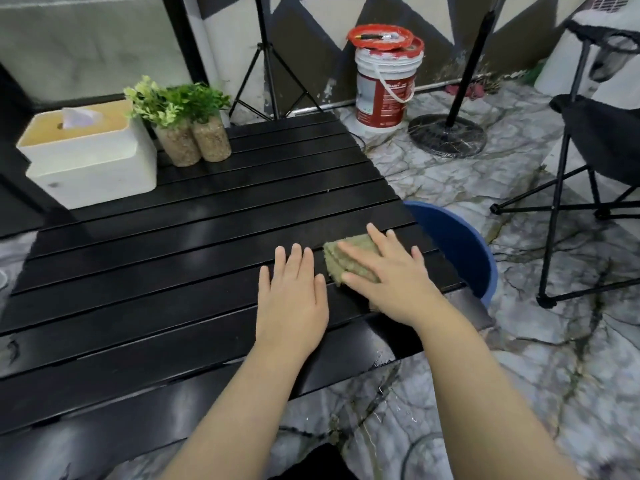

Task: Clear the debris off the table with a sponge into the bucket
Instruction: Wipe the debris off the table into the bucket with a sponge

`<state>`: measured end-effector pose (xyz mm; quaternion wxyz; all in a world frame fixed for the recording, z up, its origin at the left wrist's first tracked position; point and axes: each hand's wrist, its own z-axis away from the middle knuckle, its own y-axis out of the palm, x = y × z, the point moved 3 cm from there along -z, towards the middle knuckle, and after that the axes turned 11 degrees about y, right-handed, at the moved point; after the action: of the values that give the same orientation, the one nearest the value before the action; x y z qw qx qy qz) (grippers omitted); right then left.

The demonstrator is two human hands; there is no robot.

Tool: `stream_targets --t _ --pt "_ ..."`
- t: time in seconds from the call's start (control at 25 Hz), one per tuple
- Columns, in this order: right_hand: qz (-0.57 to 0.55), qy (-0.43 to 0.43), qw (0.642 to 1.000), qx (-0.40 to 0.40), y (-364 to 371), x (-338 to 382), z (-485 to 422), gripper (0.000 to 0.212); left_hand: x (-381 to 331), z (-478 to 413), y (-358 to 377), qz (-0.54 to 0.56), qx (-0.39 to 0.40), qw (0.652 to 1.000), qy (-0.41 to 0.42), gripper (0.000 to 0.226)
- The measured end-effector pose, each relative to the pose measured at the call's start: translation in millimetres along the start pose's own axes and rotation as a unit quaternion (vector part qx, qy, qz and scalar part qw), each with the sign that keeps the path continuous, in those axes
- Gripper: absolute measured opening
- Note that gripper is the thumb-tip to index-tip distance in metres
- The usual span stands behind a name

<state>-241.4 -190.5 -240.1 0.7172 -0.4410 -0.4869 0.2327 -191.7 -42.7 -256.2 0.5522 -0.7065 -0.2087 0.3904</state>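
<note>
The right hand (391, 275) lies flat on the sponge (346, 258), fingers spread and nearly straight over its top, thumb along its near side, pressing rather than clutching. The sponge is a rough, olive-tan block with a coarse, fibrous face; it sits close to the right edge of the worktop (173, 254), towards the near right corner. Just beside it the left hand (292, 292) rests palm down on the slats, fingers straight and together, holding nothing and apart from the sponge by a thin gap.

The worktop is made of long black slats with narrow grooves between them, glossy enough to catch the light. Below its right edge, partly tucked under it, stands the bucket (464, 251) — round, smooth blue plastic, only its rim and outer wall showing.

At the far left corner sits a white tissue box (93, 161) with a pale wooden lid and a tissue poking up. Next to it are two leafy plants (176, 102) in cylindrical, grainy pots. On the veined marble floor (519, 341) stand a white pail (384, 88) with a red lid, a round stand base (446, 135) and a black folding chair (595, 133).
</note>
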Motion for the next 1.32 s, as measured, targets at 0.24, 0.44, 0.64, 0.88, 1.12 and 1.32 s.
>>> stream_targets --t 0.24,0.44,0.64,0.88,1.12,1.32 --pt "-0.001 0.065 0.986 -0.154 -26.3 -38.8 -38.9 0.039 0.3 0.9 4.2 -0.018 0.032 0.999 0.011 0.053" --pt "-0.154 0.168 0.944 -0.239 -70.4 -63.7 -20.5 0.032 1.6 -0.7 -1.9 0.018 0.044 0.999 0.01 0.052" --pt "-0.166 0.081 0.981 -0.062 -55.5 -55.7 44.4 0.027 -5.1 37.6 -16.8 0.064 -0.004 0.998 0.018 0.049" --pt "0.116 0.108 0.974 -0.16 6.4 -16.0 50.0 0.05 -3.2 70.6 -1.2 -0.02 0.023 0.999 0.025 0.054" --pt "0.122 -0.022 0.97 -0.21 4.7 -36.8 66.8 0.028 -4.9 68.4 2.2 -0.026 0.02 0.999 0.023 0.053" --pt "0.111 0.083 0.965 -0.223 15.4 -9.2 74.0 0.034 -5.8 66.9 -1.5 0.001 0.025 0.999 0.025 0.054"
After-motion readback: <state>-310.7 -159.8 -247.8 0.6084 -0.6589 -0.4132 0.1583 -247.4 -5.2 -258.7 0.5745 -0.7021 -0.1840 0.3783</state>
